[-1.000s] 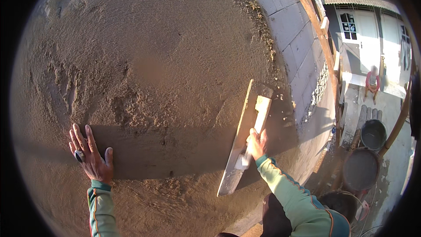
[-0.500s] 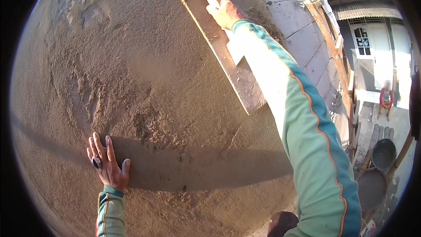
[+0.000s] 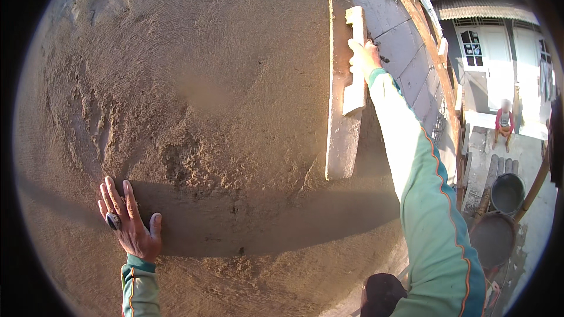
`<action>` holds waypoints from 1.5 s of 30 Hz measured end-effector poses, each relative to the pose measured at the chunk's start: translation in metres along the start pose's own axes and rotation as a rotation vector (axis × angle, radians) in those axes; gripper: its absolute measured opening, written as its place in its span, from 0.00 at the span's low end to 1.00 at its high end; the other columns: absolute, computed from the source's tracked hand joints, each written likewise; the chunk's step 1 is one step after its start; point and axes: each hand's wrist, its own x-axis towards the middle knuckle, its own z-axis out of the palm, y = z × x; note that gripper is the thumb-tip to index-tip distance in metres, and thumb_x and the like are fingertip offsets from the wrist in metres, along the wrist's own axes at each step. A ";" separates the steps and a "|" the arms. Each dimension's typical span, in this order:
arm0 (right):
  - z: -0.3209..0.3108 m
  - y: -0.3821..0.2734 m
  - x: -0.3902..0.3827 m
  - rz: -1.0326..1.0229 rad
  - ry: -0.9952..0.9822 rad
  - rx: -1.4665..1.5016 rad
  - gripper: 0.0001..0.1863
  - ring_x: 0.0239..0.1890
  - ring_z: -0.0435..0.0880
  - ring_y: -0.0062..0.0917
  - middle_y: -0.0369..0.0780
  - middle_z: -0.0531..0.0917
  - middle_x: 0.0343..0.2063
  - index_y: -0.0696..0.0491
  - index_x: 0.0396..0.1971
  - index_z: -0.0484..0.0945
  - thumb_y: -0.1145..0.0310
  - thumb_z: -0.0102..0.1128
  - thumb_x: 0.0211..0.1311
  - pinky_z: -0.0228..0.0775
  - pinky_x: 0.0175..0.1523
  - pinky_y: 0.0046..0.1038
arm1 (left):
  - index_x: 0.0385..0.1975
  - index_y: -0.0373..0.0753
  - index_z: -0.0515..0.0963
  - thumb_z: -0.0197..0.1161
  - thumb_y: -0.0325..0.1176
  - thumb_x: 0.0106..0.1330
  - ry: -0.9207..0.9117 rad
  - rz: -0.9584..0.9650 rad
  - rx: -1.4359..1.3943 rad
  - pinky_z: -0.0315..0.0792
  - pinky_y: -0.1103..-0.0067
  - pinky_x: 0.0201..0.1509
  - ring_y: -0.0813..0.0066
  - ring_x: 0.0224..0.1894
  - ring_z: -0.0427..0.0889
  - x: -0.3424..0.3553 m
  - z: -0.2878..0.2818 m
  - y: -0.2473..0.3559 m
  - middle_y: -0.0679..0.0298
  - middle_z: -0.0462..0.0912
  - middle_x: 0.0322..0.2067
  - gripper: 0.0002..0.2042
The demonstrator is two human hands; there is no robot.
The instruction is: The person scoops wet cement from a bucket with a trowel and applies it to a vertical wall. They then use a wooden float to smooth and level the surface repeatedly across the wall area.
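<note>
Your right fingers (image 3: 356,54) clasp a float (image 3: 342,147), your left fingers (image 3: 115,198) splay on plaster (image 3: 282,82), seemingly smoothed beside the right ones, left lumpy between both, blocks (image 3: 396,41) beyond the right uncovered.

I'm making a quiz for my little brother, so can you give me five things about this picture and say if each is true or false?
1. The right hand grips the float. True.
2. The float is round. False: it is long and straight-sided.
3. The left hand wears a ring. True.
4. The left hand holds a bucket. False: it is spread open against the plaster.
5. The right sleeve has green on it. True.
</note>
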 end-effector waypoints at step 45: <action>-0.132 0.204 -0.156 0.306 0.041 0.135 0.15 0.10 0.66 0.15 0.29 0.67 0.14 0.49 0.33 0.62 0.66 0.62 0.69 0.59 0.13 0.25 | 0.77 0.40 0.53 0.38 0.60 0.76 0.067 0.067 0.052 0.40 0.50 0.79 0.43 0.79 0.46 0.006 0.006 0.009 0.46 0.49 0.77 0.37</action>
